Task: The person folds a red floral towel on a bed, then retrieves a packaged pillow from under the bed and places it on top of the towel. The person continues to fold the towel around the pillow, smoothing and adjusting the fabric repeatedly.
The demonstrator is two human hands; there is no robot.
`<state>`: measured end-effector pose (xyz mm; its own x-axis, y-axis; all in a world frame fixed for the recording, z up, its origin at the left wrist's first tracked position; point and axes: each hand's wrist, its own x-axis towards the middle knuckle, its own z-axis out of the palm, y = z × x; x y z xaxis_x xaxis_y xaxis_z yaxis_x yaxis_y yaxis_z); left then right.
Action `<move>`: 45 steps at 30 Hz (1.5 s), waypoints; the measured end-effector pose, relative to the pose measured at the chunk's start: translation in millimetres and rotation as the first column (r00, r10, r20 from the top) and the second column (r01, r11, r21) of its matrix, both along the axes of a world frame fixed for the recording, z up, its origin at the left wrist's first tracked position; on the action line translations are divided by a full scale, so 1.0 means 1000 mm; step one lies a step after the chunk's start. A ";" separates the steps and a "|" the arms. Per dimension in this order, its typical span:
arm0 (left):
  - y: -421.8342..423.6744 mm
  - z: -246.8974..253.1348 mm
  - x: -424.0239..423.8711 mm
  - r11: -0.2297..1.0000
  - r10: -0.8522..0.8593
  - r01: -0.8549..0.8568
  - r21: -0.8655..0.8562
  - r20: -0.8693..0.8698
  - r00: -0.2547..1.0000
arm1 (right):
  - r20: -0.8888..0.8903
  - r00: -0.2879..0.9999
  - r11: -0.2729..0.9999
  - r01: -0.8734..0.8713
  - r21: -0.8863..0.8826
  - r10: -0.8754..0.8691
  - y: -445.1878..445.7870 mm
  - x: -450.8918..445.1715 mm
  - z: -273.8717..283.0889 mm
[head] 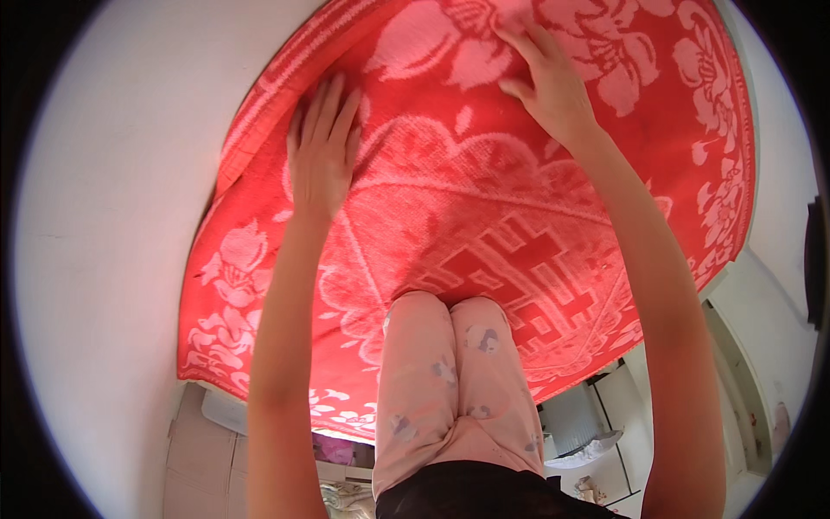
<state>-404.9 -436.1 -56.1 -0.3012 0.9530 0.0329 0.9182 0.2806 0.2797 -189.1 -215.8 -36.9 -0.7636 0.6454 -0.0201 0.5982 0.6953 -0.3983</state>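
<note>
A red blanket [408,240] with pink flowers and a square geometric motif is spread over a raised surface before me, probably a bed. My left hand [321,146] lies palm down on it, fingers slightly spread, close to a folded-over strip [259,126] along the wall side. Farther over to the right, my right hand [551,87] rests on or just above the blanket's flowered part, its thumb held apart and its fingertips blurred. Neither hand holds anything. My knees, in pink patterned trousers [425,370], press on the blanket's middle, near a few creases.
White walls [123,194] border the blanket on the left and right. Below its near edge stand a cardboard box [198,441], a pink bag [334,449] and a grey ribbed object [574,422] on a tiled floor. A dark object [814,259] shows at the right rim.
</note>
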 end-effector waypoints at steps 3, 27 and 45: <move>-0.039 0.036 0.022 0.874 0.485 -0.430 -0.227 0.345 0.803 | 0.066 0.995 0.995 0.073 0.068 -0.077 -0.008 0.016 -0.004; -0.033 0.011 0.002 0.649 0.280 -0.756 -0.088 0.951 0.130 | 0.180 0.920 0.927 -0.367 0.081 0.348 -0.065 -0.064 -0.013; 0.188 -0.037 0.057 0.990 -0.138 0.137 -0.015 -0.065 0.988 | 0.443 0.773 0.851 0.524 -0.043 -0.453 0.110 0.073 -0.005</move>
<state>-347.6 -248.3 -92.6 -0.1651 0.9855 0.0382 0.9646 0.1533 0.2147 -115.9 -106.0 -42.0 -0.2453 0.8901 -0.3840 0.9691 0.2148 -0.1212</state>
